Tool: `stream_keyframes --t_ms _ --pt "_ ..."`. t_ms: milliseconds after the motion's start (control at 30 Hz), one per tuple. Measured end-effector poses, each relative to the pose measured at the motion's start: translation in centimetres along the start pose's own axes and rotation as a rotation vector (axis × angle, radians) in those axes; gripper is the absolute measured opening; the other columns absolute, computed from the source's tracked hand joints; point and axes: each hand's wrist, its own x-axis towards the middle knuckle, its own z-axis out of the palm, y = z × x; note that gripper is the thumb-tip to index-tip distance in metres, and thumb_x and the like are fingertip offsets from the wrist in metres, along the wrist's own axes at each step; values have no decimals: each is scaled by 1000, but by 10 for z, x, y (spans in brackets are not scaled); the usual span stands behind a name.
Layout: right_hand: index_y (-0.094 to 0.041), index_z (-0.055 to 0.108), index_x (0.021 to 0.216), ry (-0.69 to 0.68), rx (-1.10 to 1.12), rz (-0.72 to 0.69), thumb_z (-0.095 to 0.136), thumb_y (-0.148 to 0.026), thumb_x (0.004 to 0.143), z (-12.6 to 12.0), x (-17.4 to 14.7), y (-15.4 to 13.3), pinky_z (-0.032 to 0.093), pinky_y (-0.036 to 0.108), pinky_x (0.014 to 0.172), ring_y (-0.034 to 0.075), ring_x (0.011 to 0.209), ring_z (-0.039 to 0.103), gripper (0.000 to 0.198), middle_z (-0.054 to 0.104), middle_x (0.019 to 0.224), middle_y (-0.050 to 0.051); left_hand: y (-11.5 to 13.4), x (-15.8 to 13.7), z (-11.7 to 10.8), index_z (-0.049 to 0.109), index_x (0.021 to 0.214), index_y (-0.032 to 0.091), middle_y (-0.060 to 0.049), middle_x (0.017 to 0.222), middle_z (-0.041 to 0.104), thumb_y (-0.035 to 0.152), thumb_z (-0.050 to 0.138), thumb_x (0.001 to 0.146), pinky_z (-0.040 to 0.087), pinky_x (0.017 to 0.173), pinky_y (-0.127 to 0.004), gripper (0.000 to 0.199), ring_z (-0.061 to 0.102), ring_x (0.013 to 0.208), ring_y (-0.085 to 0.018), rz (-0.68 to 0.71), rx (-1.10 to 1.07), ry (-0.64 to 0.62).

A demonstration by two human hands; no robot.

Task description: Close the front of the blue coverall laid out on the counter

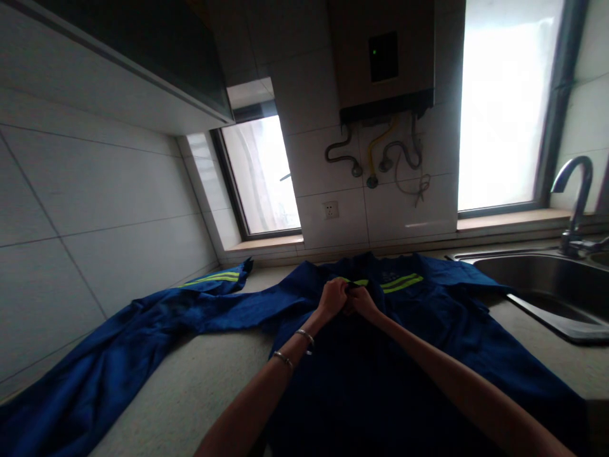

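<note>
A dark blue work jacket [442,324] with yellow-green stripes lies spread over the countertop. My left hand [334,296], with bracelets on its wrist, is closed on the jacket's front near the chest stripes. Right beside it, my right hand [362,301] pinches the same piece of cloth, the two hands touching or nearly so. What exactly sits between the fingertips is too dark and small to make out. A blue garment piece with stripes at its end [209,279] stretches to the left, and more blue cloth hangs down at the lower left.
A steel sink [552,304] with a curved faucet [581,190] is at the right, touched by a sleeve. The pale countertop [204,381] shows at the left. A water heater [385,57] with pipes hangs on the tiled wall, and a cabinet [118,70] juts out above left.
</note>
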Motion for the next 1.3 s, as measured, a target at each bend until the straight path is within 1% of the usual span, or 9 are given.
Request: stream_keyframes --t_ms 167,267,433,700,800,933,1033,1133,1300 --pt "-18 51 59 65 17 -30 54 -50 68 3 -2 1 48 28 43 19 46 60 34 57 47 1 -10 6 3 68 74 14 -4 73 68 14 47 80 39 63 -21 22 58 67 -13 -68 -171 14" --pt "-19 49 56 103 -64 -94 52 -49 72 4 -4 1 46 26 40 19 45 60 35 57 46 1 -11 7 2 69 73 13 -3 70 67 15 49 80 38 61 -21 21 57 66 -12 -91 -236 12" --pt "-19 49 54 162 -224 -194 46 -44 78 5 -5 5 43 23 40 17 44 58 35 57 46 2 -10 5 2 69 68 11 -1 63 64 16 52 77 37 59 -20 20 55 62 -11 -182 -316 64" --pt "-18 50 53 216 -352 -277 45 -43 82 3 -4 13 39 20 43 13 45 55 38 57 46 2 -14 8 2 70 70 11 -1 64 66 21 54 78 40 55 -21 21 57 60 -13 -265 -397 8" --pt "-18 52 52 231 -330 -251 47 -44 80 1 -2 10 40 21 44 14 46 55 38 58 46 2 -12 7 -5 71 76 12 -3 72 68 24 56 78 43 60 -21 19 59 66 -14 -225 -414 10" --pt "-18 59 60 211 -196 -167 47 -45 77 -1 -2 0 42 24 41 17 44 57 34 60 48 3 -2 -1 -13 71 84 16 -4 81 67 26 62 77 44 69 -23 15 59 75 -14 -5 -303 52" --pt "-16 61 64 168 -90 -115 48 -47 74 0 -4 -9 43 26 39 18 41 57 35 58 45 2 5 -8 -11 70 81 17 -4 85 65 20 55 82 43 75 -24 15 57 80 -14 83 -194 123" --pt "-15 58 62 116 -29 -87 49 -52 72 1 -7 -14 45 27 39 19 40 57 39 56 44 1 6 -13 -6 68 82 16 -4 82 65 20 48 86 43 74 -24 21 58 78 -13 63 -199 158" --pt "-17 53 58 80 -35 -76 52 -55 70 4 -10 -12 45 27 39 19 42 58 40 56 44 1 -1 -9 2 67 76 14 -4 77 66 19 48 85 43 69 -23 21 58 70 -13 -68 -278 143"
